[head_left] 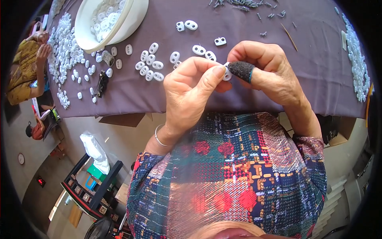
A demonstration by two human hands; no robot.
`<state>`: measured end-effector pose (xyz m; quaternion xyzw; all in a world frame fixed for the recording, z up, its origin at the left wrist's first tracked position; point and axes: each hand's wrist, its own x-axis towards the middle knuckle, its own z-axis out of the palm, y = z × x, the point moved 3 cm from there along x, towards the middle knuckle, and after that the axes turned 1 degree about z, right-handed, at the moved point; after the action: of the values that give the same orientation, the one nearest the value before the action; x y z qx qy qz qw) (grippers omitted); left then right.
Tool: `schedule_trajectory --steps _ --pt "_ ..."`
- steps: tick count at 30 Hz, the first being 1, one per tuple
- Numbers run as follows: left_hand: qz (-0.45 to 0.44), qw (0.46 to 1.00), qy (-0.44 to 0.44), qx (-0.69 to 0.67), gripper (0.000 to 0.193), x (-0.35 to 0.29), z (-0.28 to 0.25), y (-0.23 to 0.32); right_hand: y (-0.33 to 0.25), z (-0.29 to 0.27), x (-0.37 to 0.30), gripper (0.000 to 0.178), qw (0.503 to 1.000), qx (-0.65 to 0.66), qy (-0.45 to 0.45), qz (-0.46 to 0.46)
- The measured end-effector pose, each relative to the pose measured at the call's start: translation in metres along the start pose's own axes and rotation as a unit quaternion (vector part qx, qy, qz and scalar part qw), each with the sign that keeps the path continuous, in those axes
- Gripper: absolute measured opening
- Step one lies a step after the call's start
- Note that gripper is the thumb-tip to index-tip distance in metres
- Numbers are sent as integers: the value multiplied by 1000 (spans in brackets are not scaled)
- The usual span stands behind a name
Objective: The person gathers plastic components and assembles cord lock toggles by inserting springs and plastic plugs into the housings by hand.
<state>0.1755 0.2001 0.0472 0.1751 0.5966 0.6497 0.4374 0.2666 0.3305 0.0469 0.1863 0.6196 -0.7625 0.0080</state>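
In the head view, a white oval two-hole cord lock (pixel 227 74) is held above the near part of a table (pixel 135 93) that is covered with a purple-grey cloth. By the left hand (pixel 193 89) it is gripped from one side, the thumb and forefinger clamped on it. By the right hand (pixel 270 65) it is pinched from the other side, the thumb being laid against it; how the fingers are placed behind it is hidden. The right thumb is covered with a black fabric finger cot (pixel 240 71), edged in blue. A bracelet (pixel 159 137) is worn on the left wrist.

To the left of the hands, a loose cluster of similar cord locks (pixel 150 59) is spread on the cloth, and a few more are scattered just beyond the fingers. Farther left, a white basin (pixel 133 24) is partly filled with white pieces, and a large heap of white parts (pixel 61 47) is spread along the table's left edge. At the far side, small metal springs (pixel 241 8) are strewn, with a thin brown stick (pixel 289 37) lying nearer. Along the right edge, another white heap (pixel 358 59) is seen. At the far left, a co-worker's hand (pixel 43 51) is held beside the table.
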Motion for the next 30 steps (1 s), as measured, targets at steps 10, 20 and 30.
schedule_trajectory --steps 10,20,30 --pt "0 1000 8 -15 14 4 -1 1 5 -14 -4 15 988 106 110 34" --pt "-59 998 -22 -19 17 9 9 -6 6 -11 -4 13 993 64 95 39" --pt "-35 999 0 10 14 10 11 -6 10 -10 -6 12 995 38 90 -22"
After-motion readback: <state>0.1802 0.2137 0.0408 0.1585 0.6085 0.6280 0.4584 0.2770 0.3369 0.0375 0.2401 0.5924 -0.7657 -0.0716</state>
